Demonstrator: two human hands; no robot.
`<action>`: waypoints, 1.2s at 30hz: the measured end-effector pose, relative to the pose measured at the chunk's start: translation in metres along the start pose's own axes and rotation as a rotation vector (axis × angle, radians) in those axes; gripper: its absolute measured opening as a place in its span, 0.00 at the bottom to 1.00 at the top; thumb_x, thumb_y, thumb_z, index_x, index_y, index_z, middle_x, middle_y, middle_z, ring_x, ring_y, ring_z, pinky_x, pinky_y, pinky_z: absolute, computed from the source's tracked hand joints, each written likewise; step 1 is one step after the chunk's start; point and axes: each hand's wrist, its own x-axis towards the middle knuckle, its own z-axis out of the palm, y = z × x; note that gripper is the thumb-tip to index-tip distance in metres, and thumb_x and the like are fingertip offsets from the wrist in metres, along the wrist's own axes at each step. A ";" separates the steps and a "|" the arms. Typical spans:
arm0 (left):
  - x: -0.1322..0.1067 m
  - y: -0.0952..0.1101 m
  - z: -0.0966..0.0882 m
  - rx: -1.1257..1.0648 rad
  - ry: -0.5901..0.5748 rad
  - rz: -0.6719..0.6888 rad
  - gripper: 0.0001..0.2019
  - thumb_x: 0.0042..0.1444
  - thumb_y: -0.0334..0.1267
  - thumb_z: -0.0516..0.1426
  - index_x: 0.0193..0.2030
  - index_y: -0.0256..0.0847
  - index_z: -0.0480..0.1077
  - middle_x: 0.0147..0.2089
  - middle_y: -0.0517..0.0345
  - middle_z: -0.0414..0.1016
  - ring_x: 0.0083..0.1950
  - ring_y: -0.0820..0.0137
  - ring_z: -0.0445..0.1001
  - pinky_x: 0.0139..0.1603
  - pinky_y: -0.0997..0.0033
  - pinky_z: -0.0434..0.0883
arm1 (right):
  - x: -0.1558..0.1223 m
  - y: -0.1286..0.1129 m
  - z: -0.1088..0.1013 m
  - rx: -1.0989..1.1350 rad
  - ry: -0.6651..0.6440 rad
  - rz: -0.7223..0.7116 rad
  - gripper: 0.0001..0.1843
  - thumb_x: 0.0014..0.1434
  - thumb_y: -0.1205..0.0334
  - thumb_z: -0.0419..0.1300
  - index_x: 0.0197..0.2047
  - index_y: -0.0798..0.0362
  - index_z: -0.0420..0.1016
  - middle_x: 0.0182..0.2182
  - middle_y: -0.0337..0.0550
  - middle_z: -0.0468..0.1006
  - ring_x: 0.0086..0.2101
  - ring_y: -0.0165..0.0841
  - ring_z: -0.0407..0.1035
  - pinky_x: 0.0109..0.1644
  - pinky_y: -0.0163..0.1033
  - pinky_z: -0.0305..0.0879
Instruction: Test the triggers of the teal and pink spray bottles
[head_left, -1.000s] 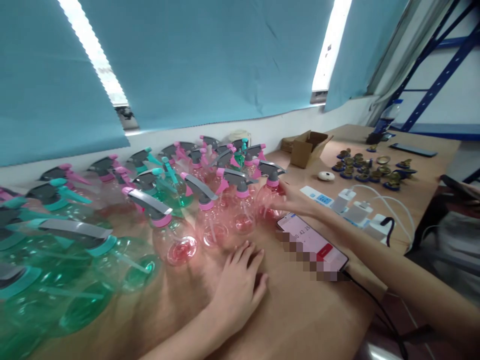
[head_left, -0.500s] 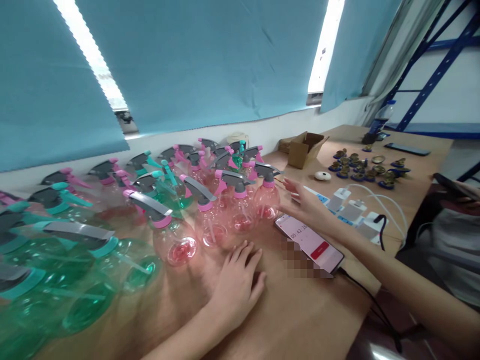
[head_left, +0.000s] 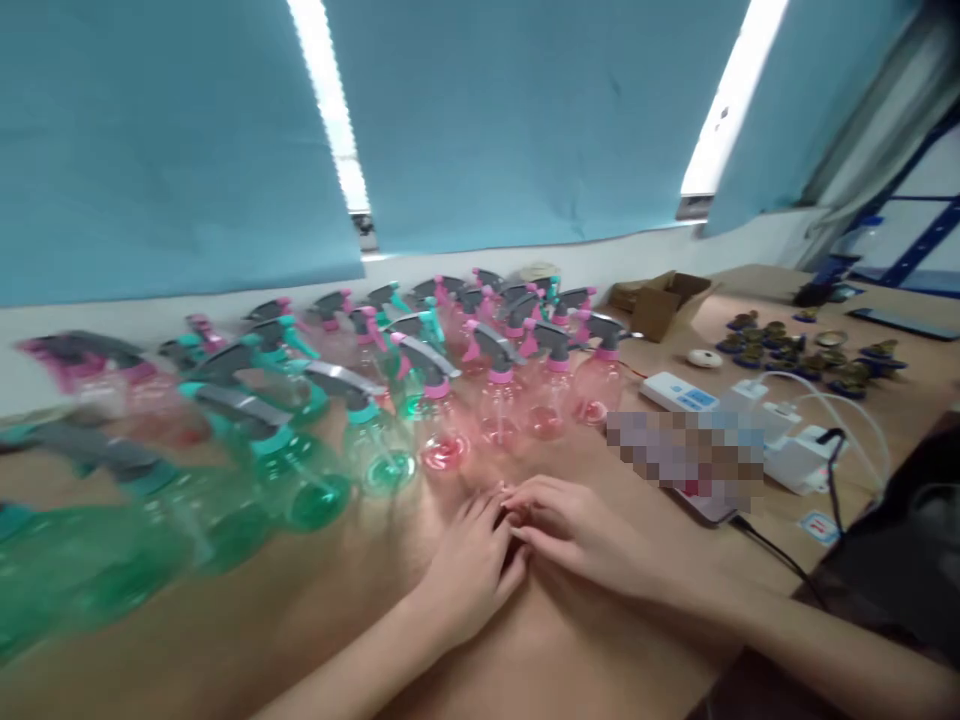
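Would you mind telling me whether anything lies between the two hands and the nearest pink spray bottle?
Nothing visible does: only bare table separates the left hand and right hand from the pink spray bottle just beyond them.

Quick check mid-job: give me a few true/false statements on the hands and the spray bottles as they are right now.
1. The left hand and right hand lie flat on the table, holding nothing. True.
2. The right hand grips one of the pink spray bottles. False: it lies open on the table, its fingertips meeting the left hand's, and the bottles stand beyond it.
3. Green spray bottles stand on the table too. True.
4. The cardboard box stands left of all the bottles. False: it is on their right, near the wall.
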 end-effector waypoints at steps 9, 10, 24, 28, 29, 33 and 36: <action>-0.154 -0.047 -0.069 0.083 0.056 -0.291 0.16 0.61 0.31 0.52 0.56 0.42 0.66 0.55 0.50 0.71 0.57 0.59 0.68 0.58 0.55 0.66 | 0.070 -0.057 0.122 0.079 -0.263 -0.277 0.16 0.57 0.71 0.57 0.48 0.50 0.72 0.45 0.45 0.78 0.46 0.34 0.72 0.52 0.42 0.69; -0.172 -0.050 -0.077 0.101 0.061 -0.327 0.16 0.62 0.31 0.52 0.56 0.42 0.66 0.55 0.50 0.71 0.57 0.59 0.68 0.57 0.55 0.66 | 0.078 -0.066 0.137 0.092 -0.277 -0.302 0.16 0.57 0.71 0.57 0.48 0.50 0.72 0.45 0.45 0.78 0.46 0.35 0.72 0.52 0.43 0.69; -0.373 -0.097 -0.164 0.117 0.519 -0.967 0.13 0.63 0.44 0.50 0.49 0.41 0.68 0.48 0.51 0.74 0.50 0.57 0.74 0.53 0.53 0.69 | 0.137 -0.166 0.284 0.309 -0.334 -0.501 0.17 0.59 0.70 0.56 0.50 0.48 0.73 0.49 0.44 0.77 0.48 0.35 0.72 0.53 0.46 0.68; -0.385 -0.126 -0.186 0.159 0.790 -1.141 0.25 0.64 0.47 0.50 0.62 0.33 0.52 0.55 0.39 0.66 0.55 0.54 0.70 0.50 0.55 0.71 | 0.143 -0.184 0.302 0.330 -0.324 -0.500 0.16 0.58 0.70 0.56 0.49 0.48 0.74 0.48 0.43 0.79 0.48 0.36 0.72 0.54 0.47 0.67; -0.383 -0.132 -0.190 0.163 0.835 -1.160 0.31 0.62 0.48 0.53 0.64 0.30 0.48 0.57 0.35 0.63 0.57 0.51 0.68 0.51 0.54 0.70 | 0.145 -0.188 0.305 0.331 -0.323 -0.500 0.16 0.58 0.70 0.56 0.49 0.48 0.74 0.48 0.44 0.79 0.49 0.35 0.72 0.55 0.47 0.66; -0.366 -0.154 -0.197 0.117 0.881 -1.161 0.42 0.54 0.49 0.62 0.66 0.31 0.44 0.63 0.31 0.55 0.62 0.49 0.62 0.57 0.54 0.65 | 0.149 -0.198 0.313 0.324 -0.327 -0.492 0.16 0.58 0.70 0.57 0.49 0.50 0.74 0.48 0.44 0.79 0.50 0.36 0.72 0.56 0.47 0.65; -0.355 -0.166 -0.200 0.072 0.856 -1.127 0.44 0.51 0.50 0.64 0.66 0.33 0.45 0.64 0.34 0.55 0.64 0.51 0.60 0.60 0.55 0.61 | 0.151 -0.201 0.315 0.320 -0.331 -0.487 0.16 0.58 0.69 0.57 0.49 0.49 0.74 0.48 0.43 0.79 0.49 0.36 0.72 0.56 0.48 0.65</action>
